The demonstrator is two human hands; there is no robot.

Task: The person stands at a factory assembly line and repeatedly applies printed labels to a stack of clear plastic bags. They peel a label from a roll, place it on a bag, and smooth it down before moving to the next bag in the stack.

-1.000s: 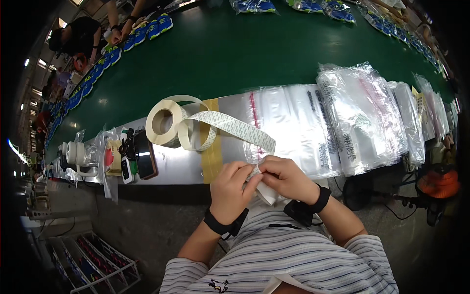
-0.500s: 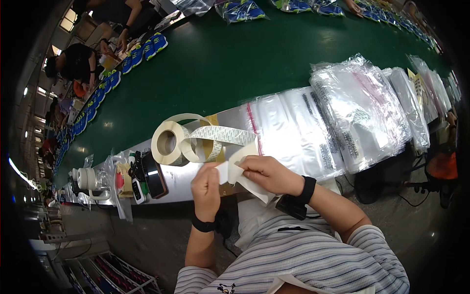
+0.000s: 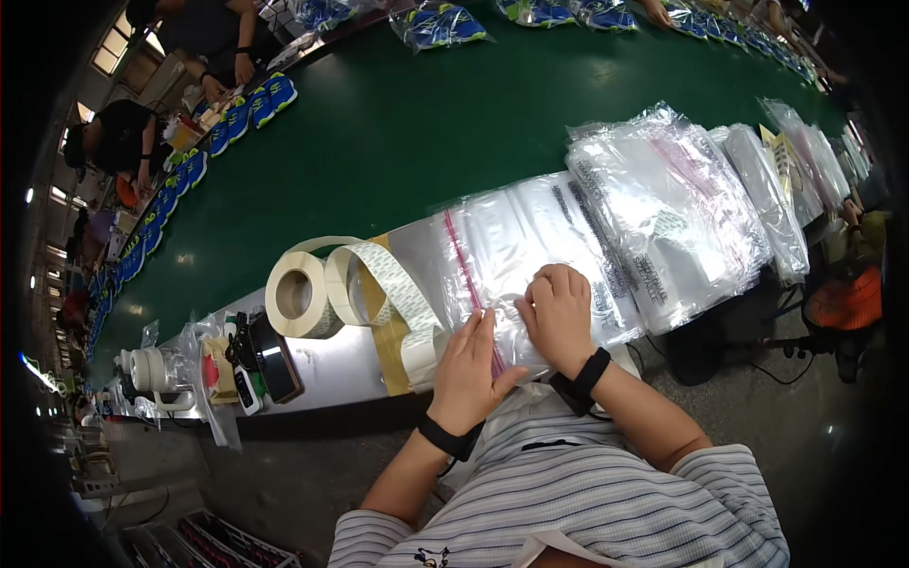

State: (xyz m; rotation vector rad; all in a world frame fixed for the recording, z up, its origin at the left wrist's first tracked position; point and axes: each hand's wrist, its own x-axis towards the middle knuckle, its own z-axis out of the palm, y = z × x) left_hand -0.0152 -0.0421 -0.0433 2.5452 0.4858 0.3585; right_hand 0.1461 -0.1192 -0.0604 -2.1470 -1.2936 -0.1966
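A stack of clear plastic bags (image 3: 516, 241) with a pink strip along one edge lies in front of me. My left hand (image 3: 469, 374) rests at its left edge by the pink strip, fingers stretched out and thumb apart. On the bag's near part sits my right hand (image 3: 559, 317), its fingers curled together; what is under the fingertips, if anything, is hidden. Left of the hands stands a roll of white labels (image 3: 295, 295). Its loose label strip (image 3: 393, 279) loops over toward my left hand, lying on the brown tape on the tabletop.
A larger pile of clear bags (image 3: 668, 208) lies to the right. Further left are a dark phone (image 3: 276, 360), cables and a white tape roll (image 3: 151, 369). Beyond runs a green belt (image 3: 379, 133) with bagged blue shoes (image 3: 440, 26). Other people work across it. An orange fan (image 3: 846, 301) stands right.
My hands have moved right from the label strip onto the clear bags. The white paper they held is no longer between them, and the strip now lies on the tabletop.
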